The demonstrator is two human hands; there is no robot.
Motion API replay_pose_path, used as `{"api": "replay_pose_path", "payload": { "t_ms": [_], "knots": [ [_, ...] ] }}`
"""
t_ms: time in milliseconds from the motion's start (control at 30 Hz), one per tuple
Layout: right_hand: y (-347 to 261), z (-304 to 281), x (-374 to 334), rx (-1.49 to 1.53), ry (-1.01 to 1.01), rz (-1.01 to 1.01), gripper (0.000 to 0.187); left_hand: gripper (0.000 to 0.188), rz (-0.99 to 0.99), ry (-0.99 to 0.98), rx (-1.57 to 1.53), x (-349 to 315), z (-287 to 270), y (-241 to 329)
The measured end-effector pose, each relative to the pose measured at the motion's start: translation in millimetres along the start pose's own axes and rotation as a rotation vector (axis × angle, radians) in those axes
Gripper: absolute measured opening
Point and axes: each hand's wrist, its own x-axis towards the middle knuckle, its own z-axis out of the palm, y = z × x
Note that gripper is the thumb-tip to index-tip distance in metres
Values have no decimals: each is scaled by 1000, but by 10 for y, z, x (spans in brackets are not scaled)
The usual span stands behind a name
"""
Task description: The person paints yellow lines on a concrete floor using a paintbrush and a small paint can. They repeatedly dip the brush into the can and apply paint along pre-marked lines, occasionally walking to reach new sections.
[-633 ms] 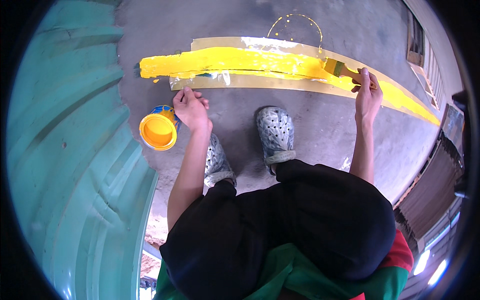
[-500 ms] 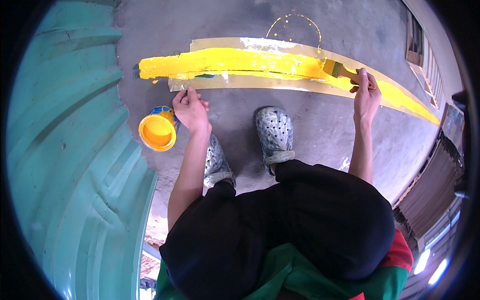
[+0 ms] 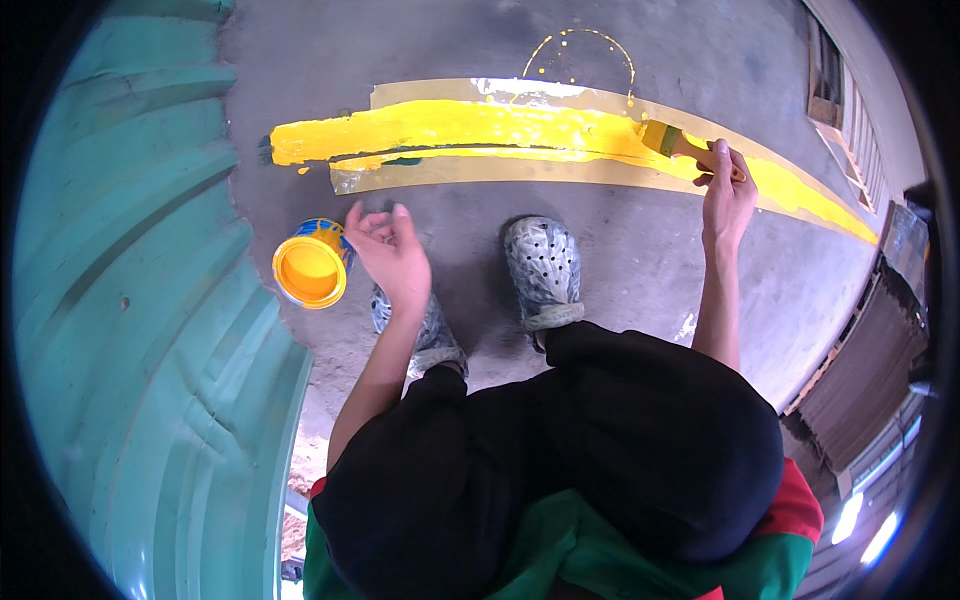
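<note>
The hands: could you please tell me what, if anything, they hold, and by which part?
The right hand holds the paintbrush by its handle; the left hand holds nothing.

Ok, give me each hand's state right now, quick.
Left hand: open, nothing visible in it, near the paint can.
Right hand: closed on the paintbrush.

Paint stripe [image 3: 450,127]: bright yellow, dark streak running lengthwise. Masking tape [image 3: 440,174]: tan. Floor [image 3: 640,260]: grey, marked with a dotted yellow arc [image 3: 580,30]. Brush [image 3: 690,147]: yellow-coated bristles, brown handle. Can [image 3: 310,302]: blue outside with yellow drips, orange-yellow inside. Shoes [image 3: 545,262]: grey-and-white marbled, dark holes. Trousers [image 3: 560,430]: plain black. Top [image 3: 560,545]: green, red parts. Corrugated sheet [image 3: 130,300]: teal.
</note>
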Motion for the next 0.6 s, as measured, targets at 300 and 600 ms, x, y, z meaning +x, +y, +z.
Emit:
{"api": "replay_pose_path", "payload": {
  "t_ms": [300, 600],
  "knots": [
    [39, -7, 17, 11, -10, -28, 45, 96, 539, -271, 962, -125, -43, -132],
    [-5, 2, 9, 25, -18, -14, 45, 106, 439, -166, 1058, 112, 26, -244]
  ]
}}
